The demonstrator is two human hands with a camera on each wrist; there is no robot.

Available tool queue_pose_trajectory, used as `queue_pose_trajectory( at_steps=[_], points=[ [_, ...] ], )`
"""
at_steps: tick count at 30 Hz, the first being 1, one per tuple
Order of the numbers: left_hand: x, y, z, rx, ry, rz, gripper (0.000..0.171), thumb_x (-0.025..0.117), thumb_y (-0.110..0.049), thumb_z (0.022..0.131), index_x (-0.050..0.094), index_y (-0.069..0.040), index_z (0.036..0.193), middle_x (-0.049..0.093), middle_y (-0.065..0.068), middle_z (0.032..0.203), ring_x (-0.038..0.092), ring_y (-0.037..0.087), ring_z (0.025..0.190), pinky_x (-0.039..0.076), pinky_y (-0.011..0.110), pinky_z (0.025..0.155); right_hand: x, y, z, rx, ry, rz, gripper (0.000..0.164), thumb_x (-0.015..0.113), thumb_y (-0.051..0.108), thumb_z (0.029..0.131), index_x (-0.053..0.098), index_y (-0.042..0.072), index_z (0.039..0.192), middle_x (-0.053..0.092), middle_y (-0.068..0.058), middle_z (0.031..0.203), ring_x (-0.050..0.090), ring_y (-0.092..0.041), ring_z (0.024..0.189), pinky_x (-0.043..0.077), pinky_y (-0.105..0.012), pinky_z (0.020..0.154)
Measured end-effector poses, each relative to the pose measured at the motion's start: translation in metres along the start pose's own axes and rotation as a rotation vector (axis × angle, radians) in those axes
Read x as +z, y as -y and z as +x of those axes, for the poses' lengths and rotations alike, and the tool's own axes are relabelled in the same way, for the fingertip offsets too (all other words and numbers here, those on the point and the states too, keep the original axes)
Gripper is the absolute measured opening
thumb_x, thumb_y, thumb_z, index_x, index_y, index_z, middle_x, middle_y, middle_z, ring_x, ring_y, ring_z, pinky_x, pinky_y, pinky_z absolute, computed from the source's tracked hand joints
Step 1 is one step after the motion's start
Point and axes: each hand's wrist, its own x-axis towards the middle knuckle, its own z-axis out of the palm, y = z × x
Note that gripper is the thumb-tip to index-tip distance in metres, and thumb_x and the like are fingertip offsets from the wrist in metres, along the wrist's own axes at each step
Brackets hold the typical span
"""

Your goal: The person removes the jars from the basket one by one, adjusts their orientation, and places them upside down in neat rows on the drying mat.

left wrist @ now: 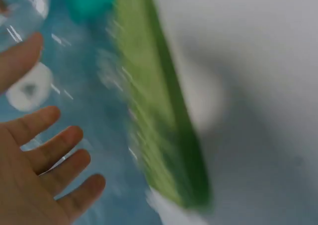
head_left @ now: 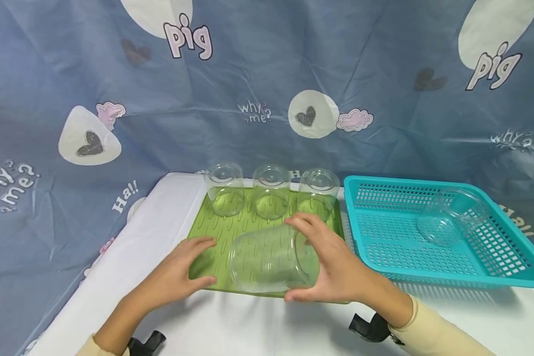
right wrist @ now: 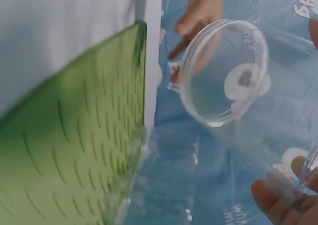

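Note:
My right hand [head_left: 338, 264] grips a large clear glass [head_left: 262, 259] by one end, with the thumb below and the fingers above. The glass lies tipped on its side in the air over a green ribbed mat [head_left: 213, 232], its other end turned towards my left hand [head_left: 173, 274]. That left hand is spread with straight fingers, a short gap from the glass, and holds nothing. In the right wrist view the thick round end [right wrist: 223, 73] of the glass faces the left hand. Three matching clear glasses [head_left: 271, 193] stand upside down in a row along the mat's far side.
A turquoise perforated basket [head_left: 369, 267] sits right of the mat, with another clear glass [head_left: 445, 222] lying tilted inside. White cloth [head_left: 244, 326] covers the table. Behind it hangs a blue printed curtain [head_left: 231, 74].

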Motion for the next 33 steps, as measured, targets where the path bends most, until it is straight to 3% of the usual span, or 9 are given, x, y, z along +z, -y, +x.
queue_pose_trajectory(
  at_steps=[3,8,13,17,20,25,29,33],
  points=[
    [-0.009,0.023,-0.004,-0.037,-0.001,0.156,0.065,0.082,-0.029,0.078,0.058,-0.002,0.133,0.057,0.020,0.138,0.051,0.041,0.130,0.043,0.060,0.110,-0.005,0.000,0.008,-0.005,0.006,-0.062,0.117,0.090,0.059,0.056,0.038,0.013,0.149,0.048,-0.013,0.142,0.050,-0.028,0.129,0.054,-0.054,0.096],
    [-0.011,0.041,-0.012,-0.036,0.103,0.173,0.051,0.077,-0.031,0.084,0.066,0.002,0.120,0.064,0.021,0.127,0.058,0.043,0.122,0.047,0.059,0.105,-0.013,0.002,0.030,-0.015,0.082,-0.144,0.115,0.090,0.058,0.056,0.038,0.018,0.150,0.046,-0.014,0.145,0.050,-0.031,0.129,0.054,-0.054,0.098],
    [-0.007,0.041,-0.021,-0.053,0.149,0.170,0.039,0.076,-0.023,0.085,0.070,0.001,0.116,0.065,0.018,0.127,0.059,0.041,0.122,0.049,0.057,0.104,-0.023,0.006,0.055,-0.058,0.201,-0.199,0.111,0.088,0.060,0.060,0.036,0.022,0.151,0.044,-0.012,0.147,0.053,-0.029,0.123,0.056,-0.047,0.093],
    [-0.006,0.042,-0.023,-0.072,0.168,0.205,0.033,0.077,-0.014,0.083,0.072,-0.001,0.113,0.065,0.016,0.129,0.058,0.041,0.126,0.049,0.056,0.105,-0.027,0.007,0.068,-0.059,0.244,-0.230,0.112,0.087,0.059,0.063,0.033,0.023,0.154,0.040,-0.013,0.148,0.052,-0.028,0.119,0.056,-0.044,0.090],
    [-0.005,0.046,-0.025,-0.045,0.177,0.239,0.030,0.077,-0.012,0.083,0.073,-0.003,0.111,0.067,0.013,0.127,0.059,0.039,0.125,0.050,0.053,0.104,-0.028,0.007,0.077,-0.048,0.265,-0.239,0.115,0.088,0.056,0.064,0.027,0.025,0.157,0.037,-0.015,0.150,0.051,-0.028,0.117,0.055,-0.043,0.090],
    [-0.001,0.047,-0.029,0.015,0.126,0.294,0.024,0.077,-0.013,0.083,0.076,-0.005,0.106,0.069,0.007,0.120,0.064,0.031,0.117,0.054,0.048,0.100,-0.023,0.006,0.091,-0.019,0.338,-0.217,0.117,0.087,0.053,0.068,0.020,0.022,0.159,0.036,-0.015,0.152,0.049,-0.031,0.125,0.054,-0.046,0.094],
    [0.000,0.044,-0.026,-0.011,0.099,0.325,0.021,0.078,-0.013,0.082,0.076,-0.005,0.101,0.070,0.006,0.116,0.064,0.029,0.114,0.055,0.046,0.098,-0.010,0.006,0.101,-0.002,0.386,-0.175,0.117,0.086,0.052,0.070,0.018,0.017,0.159,0.032,-0.016,0.155,0.043,-0.032,0.137,0.051,-0.048,0.105],
    [-0.002,0.043,-0.022,-0.086,0.143,0.272,0.037,0.077,-0.014,0.083,0.070,0.005,0.114,0.063,0.017,0.130,0.058,0.038,0.124,0.050,0.052,0.105,0.004,0.008,0.110,-0.017,0.439,-0.148,0.115,0.086,0.052,0.070,0.021,0.018,0.158,0.033,-0.019,0.155,0.040,-0.032,0.141,0.048,-0.048,0.110]
  ],
)
